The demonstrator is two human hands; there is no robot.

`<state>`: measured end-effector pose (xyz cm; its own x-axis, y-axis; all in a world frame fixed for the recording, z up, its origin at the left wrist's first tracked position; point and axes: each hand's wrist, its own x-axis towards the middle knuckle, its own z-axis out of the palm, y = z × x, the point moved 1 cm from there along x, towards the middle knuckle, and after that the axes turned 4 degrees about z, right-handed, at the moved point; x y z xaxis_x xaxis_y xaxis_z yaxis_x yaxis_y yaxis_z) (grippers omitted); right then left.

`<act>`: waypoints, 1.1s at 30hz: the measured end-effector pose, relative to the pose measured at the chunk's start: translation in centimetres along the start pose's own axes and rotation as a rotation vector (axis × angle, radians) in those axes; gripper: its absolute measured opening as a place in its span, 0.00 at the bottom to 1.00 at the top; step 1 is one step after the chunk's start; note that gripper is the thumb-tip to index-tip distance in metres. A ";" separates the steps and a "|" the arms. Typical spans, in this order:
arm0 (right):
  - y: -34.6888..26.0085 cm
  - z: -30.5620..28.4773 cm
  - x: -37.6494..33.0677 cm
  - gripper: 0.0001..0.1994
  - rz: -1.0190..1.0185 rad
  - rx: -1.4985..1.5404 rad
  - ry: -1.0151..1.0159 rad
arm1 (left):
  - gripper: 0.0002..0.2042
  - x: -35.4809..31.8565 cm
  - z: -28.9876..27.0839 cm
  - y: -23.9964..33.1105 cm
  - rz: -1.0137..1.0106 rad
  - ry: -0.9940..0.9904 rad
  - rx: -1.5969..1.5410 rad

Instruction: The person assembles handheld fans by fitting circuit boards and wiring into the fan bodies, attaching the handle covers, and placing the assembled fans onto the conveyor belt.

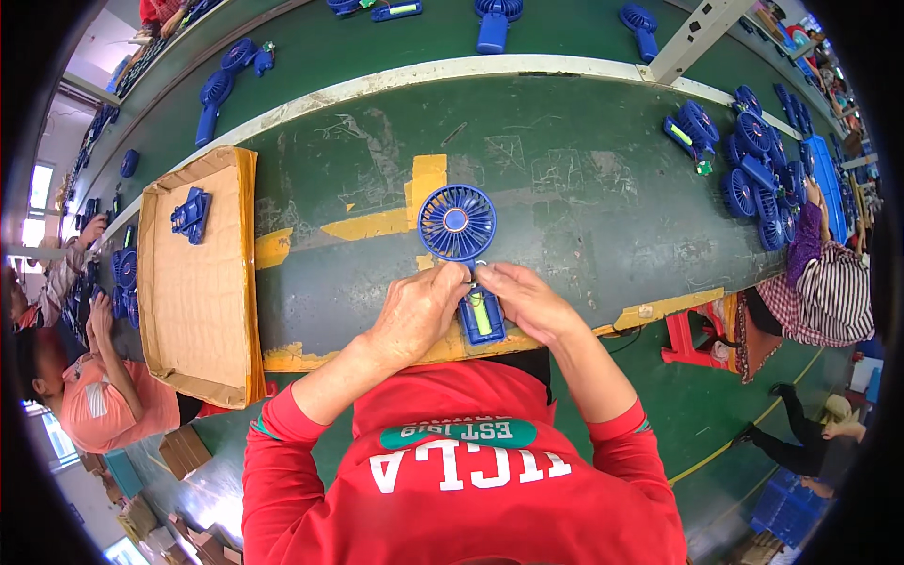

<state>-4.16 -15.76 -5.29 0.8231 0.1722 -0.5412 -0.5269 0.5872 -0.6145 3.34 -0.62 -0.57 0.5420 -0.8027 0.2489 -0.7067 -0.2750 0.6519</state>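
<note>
A blue handheld fan (457, 223) lies on the bench in front of me, its round grille pointing away. The back of its handle (468, 331) is uncovered, and a yellow-green battery (481, 315) shows inside. My left hand (414, 313) is closed, its thumb and fingertips pinching at the left of the fan's neck. From the other side, my right hand (529, 299) has its bent fingers pressed at the neck, just above the battery. Small parts between the fingertips are too tiny to make out.
A shallow cardboard tray (198, 311) on the left holds blue plastic parts (191, 216). Blue fans are heaped at the right (758, 169). Beyond a pale rail (377, 87), more fans lie on a green surface. People sit on both sides; a red stool (692, 339) stands right.
</note>
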 end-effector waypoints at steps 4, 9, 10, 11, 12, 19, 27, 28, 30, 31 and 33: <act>-0.6 -0.2 0.5 0.13 0.035 -0.022 -0.024 | 0.09 0.2 -0.5 0.7 0.151 -0.027 0.042; -1.1 -0.4 0.8 0.11 0.068 0.033 -0.059 | 0.11 0.9 0.3 2.2 0.295 -0.101 0.147; -1.0 -0.5 0.8 0.11 0.073 0.034 -0.049 | 0.10 1.1 0.7 2.3 0.302 -0.131 0.170; -0.9 -0.5 0.9 0.11 0.073 0.032 -0.051 | 0.10 1.2 0.9 2.3 0.310 -0.161 0.194; -0.9 -0.4 0.9 0.11 0.071 0.046 -0.060 | 0.10 1.2 0.9 2.1 0.309 -0.159 0.196; 0.1 0.0 0.5 0.10 -0.002 0.044 0.045 | 0.06 -0.2 0.2 1.2 0.088 -0.146 -0.087; 1.3 1.4 0.0 0.10 -0.154 0.151 0.180 | 0.04 -1.8 1.3 1.0 -0.444 0.186 -0.303; 1.4 1.5 0.0 0.10 -0.153 0.147 0.177 | 0.04 -1.8 1.3 0.9 -0.414 0.181 -0.255; 1.5 1.5 0.1 0.10 -0.177 0.156 0.187 | 0.05 -1.8 1.6 0.6 -0.383 0.180 -0.209; 1.4 1.8 0.2 0.10 -0.174 0.151 0.180 | 0.04 -1.9 1.7 0.6 -0.342 0.191 -0.158; 1.0 2.5 0.2 0.10 -0.198 0.182 0.158 | 0.04 -2.1 1.9 0.7 -0.305 0.213 -0.100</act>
<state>-3.95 -13.17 -4.61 0.8555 -0.0761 -0.5122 -0.3012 0.7315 -0.6118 0.85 -0.15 -2.03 0.8105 -0.5608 0.1692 -0.4561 -0.4229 0.7830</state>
